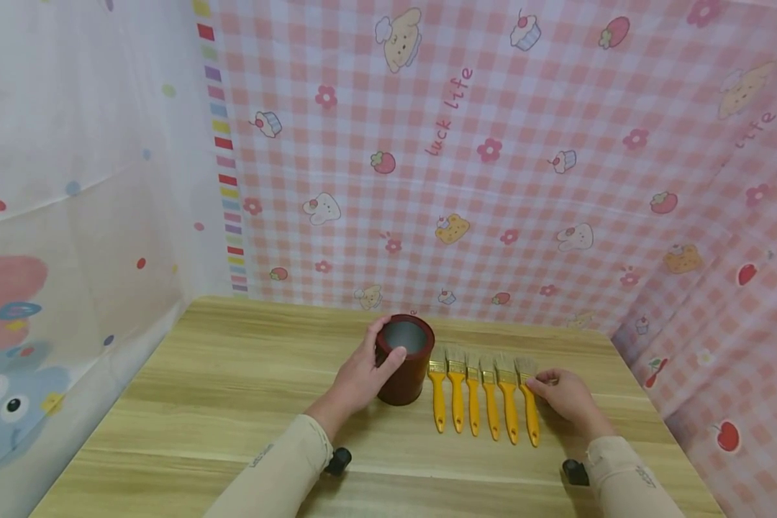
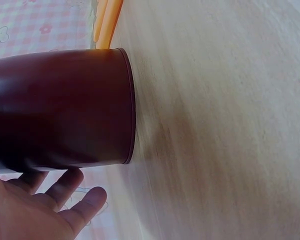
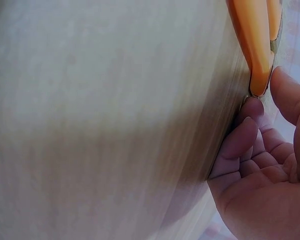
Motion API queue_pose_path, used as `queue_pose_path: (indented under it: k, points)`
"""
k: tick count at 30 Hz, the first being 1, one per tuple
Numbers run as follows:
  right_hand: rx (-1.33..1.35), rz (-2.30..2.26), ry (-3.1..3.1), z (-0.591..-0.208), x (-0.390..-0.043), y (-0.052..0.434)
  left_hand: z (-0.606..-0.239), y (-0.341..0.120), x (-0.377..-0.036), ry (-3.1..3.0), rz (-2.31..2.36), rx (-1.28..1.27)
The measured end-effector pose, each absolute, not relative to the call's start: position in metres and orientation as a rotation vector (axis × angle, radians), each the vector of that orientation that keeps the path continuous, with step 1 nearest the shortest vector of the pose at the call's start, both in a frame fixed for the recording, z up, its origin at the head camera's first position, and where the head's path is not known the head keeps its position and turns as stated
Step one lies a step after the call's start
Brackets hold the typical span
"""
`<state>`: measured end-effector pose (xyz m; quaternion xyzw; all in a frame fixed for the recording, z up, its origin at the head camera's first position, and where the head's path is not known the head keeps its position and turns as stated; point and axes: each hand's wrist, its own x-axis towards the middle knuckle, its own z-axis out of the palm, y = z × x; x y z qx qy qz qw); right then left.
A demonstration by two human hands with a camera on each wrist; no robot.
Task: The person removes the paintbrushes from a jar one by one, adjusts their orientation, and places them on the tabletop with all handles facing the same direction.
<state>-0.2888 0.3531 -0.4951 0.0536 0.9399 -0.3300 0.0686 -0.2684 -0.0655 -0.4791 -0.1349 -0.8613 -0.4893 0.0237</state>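
A dark red-brown cylindrical pot [image 1: 401, 375], hollow with a grey inside, stands upright on the wooden table. My left hand [image 1: 361, 370] grips it from the left, thumb near the front of the rim. In the left wrist view some fingers [image 2: 87, 202] hang apart from the wall. Right of the pot lies a row of several flat paintbrushes [image 1: 473, 392] with yellow handles and pale bristles pointing away. My right hand [image 1: 565, 394] pinches the rightmost paintbrush [image 1: 529, 410] near its metal band, with curled fingers [image 3: 240, 137] low beside the table; the thumb partly hides the contact.
Pale wood grain covers the table [image 1: 233, 374]. A pink checked cloth [image 1: 466, 187] hangs behind and to the right, a white printed cloth [image 1: 103, 216] to the left. Black wrist mounts [image 1: 339, 460] sit by both sleeves.
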Motion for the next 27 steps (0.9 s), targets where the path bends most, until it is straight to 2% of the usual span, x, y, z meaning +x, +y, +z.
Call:
queue_pose_path:
  k: [27]
  points:
    - [0.141, -0.988, 2.817, -0.4941, -0.2879, 0.3534, -0.4837, -0.0687, -0.2694, -2.668, -1.507, -0.478]
